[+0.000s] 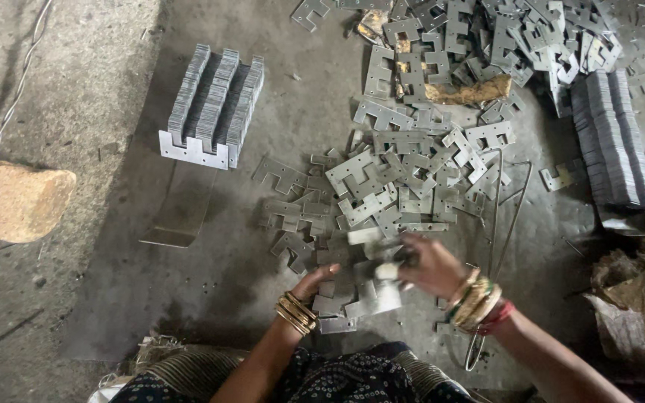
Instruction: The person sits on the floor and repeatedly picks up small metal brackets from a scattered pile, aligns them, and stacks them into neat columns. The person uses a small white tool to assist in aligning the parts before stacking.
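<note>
Nearest, both hands gather E-shaped metal plates (pixel 367 198): left hand (pixel 321 282) cupped beneath, right hand (pixel 428 263) pinching blurred plates; align edges before stacking.

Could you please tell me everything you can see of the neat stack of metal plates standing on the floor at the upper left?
The stack of metal plates is made of thin, grey, E-shaped stampings set on edge, face to face, so that their three prongs form three parallel ridges pointing up. The metal looks dull and unpainted. The row runs away from the camera, with one plate's flat face showing at the near end. It stands on the dark concrete floor, apart from the loose pile of plates; neither hand touches it.
</note>
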